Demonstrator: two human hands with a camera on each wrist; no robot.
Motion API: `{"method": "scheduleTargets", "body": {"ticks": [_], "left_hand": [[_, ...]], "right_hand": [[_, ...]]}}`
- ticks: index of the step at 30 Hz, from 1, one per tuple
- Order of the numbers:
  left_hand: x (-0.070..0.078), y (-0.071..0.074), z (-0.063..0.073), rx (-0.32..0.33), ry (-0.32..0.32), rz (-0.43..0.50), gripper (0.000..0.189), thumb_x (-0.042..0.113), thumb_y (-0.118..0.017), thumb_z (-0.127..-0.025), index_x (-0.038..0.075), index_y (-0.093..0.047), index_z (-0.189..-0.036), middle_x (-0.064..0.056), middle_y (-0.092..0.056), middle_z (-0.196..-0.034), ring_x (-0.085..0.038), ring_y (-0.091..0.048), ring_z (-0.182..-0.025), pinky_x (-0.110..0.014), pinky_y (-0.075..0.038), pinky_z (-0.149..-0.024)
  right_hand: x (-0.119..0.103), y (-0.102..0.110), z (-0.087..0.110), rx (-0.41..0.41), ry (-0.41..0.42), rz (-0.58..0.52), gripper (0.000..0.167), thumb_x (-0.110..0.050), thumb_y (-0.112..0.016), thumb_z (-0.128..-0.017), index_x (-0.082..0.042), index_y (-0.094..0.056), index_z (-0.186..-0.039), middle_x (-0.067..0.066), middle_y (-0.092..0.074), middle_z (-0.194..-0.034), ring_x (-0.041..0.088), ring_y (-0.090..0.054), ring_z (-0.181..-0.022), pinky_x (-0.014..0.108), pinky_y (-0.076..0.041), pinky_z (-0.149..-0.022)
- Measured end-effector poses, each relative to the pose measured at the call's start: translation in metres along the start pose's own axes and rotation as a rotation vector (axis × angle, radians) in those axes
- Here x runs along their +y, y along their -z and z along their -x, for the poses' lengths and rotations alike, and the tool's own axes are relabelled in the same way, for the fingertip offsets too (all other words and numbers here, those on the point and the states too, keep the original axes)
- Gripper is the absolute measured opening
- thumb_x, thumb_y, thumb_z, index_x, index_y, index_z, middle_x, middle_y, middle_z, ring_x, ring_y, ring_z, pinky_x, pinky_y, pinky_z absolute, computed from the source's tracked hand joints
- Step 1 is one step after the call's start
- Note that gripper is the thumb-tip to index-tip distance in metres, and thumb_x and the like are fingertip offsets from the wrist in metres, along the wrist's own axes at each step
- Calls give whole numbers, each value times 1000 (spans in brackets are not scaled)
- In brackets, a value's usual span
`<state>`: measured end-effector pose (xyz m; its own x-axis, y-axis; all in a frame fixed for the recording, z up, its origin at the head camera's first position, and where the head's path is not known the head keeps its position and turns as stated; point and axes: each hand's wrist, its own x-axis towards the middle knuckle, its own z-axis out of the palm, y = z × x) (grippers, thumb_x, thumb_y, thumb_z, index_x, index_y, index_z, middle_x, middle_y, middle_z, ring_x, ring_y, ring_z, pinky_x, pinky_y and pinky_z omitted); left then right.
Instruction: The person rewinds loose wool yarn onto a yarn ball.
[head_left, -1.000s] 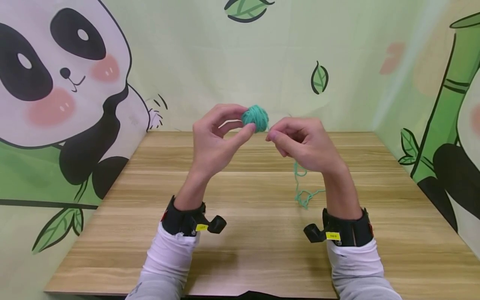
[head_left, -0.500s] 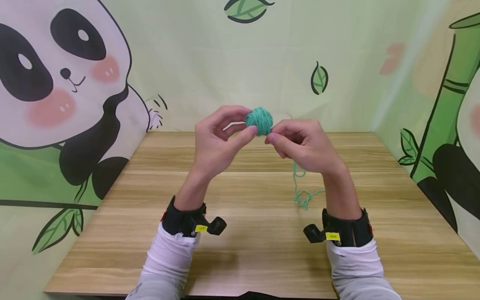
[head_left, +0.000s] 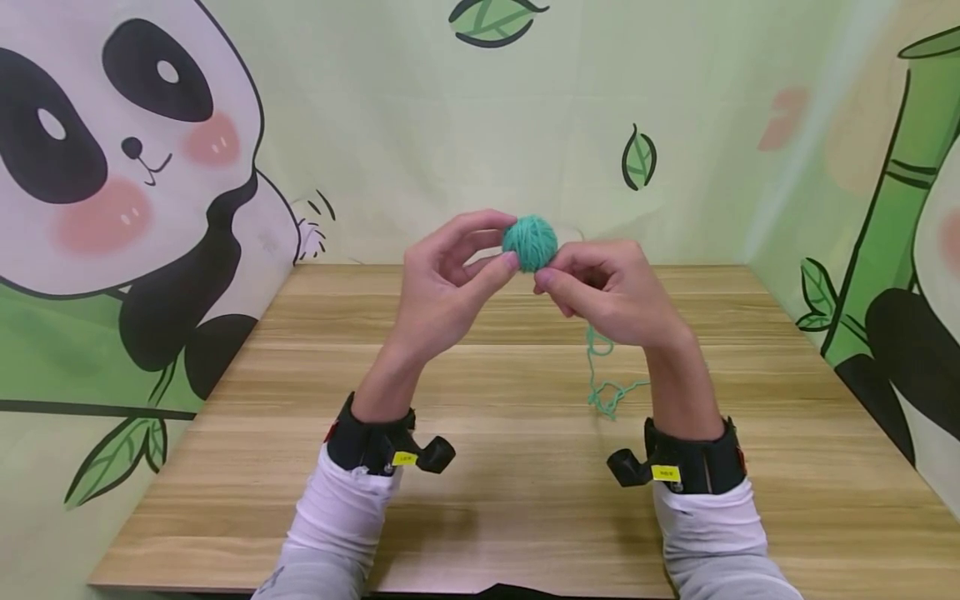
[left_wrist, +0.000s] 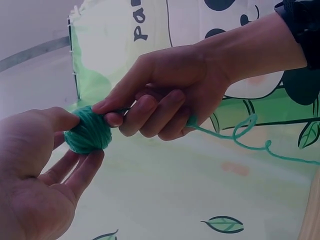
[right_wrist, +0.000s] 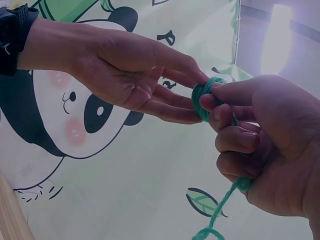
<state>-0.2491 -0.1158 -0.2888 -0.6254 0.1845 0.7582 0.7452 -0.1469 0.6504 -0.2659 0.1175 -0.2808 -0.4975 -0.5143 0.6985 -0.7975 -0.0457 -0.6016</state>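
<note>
A small ball of teal yarn (head_left: 531, 242) is held up above the far part of the table. My left hand (head_left: 447, 279) grips it from the left between thumb and fingertips. On its right side, my right hand (head_left: 611, 287) pinches the yarn strand with thumb and forefinger, right at the ball. In the right wrist view the other fingers curl over the strand, and a loose yarn tail (right_wrist: 216, 215) leaves the bottom of the fist. Seen from the left wrist, that yarn tail (left_wrist: 245, 137) loops away to the right.
A wood-grain table (head_left: 525, 500) spreads below both hands. Slack yarn (head_left: 609, 392) trails in loops over it, left of the right forearm. Behind stands a light green backdrop (head_left: 562, 125) printed with pandas, leaves and bamboo. Each wrist wears a black strap with a small camera.
The left hand has moved slightly right with the yarn ball, turning it and closing the gap to the right hand's fingertips. The right hand has barely shifted.
</note>
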Motion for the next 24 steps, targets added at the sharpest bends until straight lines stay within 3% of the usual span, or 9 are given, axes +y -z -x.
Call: {"method": "scheduleTargets", "body": {"ticks": [7, 15, 24], "left_hand": [[0, -2, 1, 6, 17, 4, 41, -9, -72, -100, -12, -67, -140, -29, -72, -137, -18, -78, -122, -36, -72, -103], [-1, -8, -1, 86, 5, 3, 40, -9, -83, -93, -9, -72, -132, -22, -79, -127, -20, -80, -118, -43, -73, -102], [-1, -10, 0, 114, 16, -28, 44, -10, -88, -89, -7, -73, -130, -24, -79, -125, -20, -81, -117, -45, -73, -103]], "right_hand": [[0, -1, -1, 33, -12, 28, 20, 13, -67, -99, 0, -77, -88, -2, -54, -64, 12, -39, -50, 28, -27, -43], [3, -6, -3, 2, -12, 53, 18, 8, -71, -102, -2, -77, -88, 1, -54, -65, 13, -40, -51, 27, -30, -44], [3, -7, -3, -12, -30, 46, 29, -13, -75, -110, -6, -73, -81, 1, -54, -66, 12, -42, -51, 23, -33, -45]]}}
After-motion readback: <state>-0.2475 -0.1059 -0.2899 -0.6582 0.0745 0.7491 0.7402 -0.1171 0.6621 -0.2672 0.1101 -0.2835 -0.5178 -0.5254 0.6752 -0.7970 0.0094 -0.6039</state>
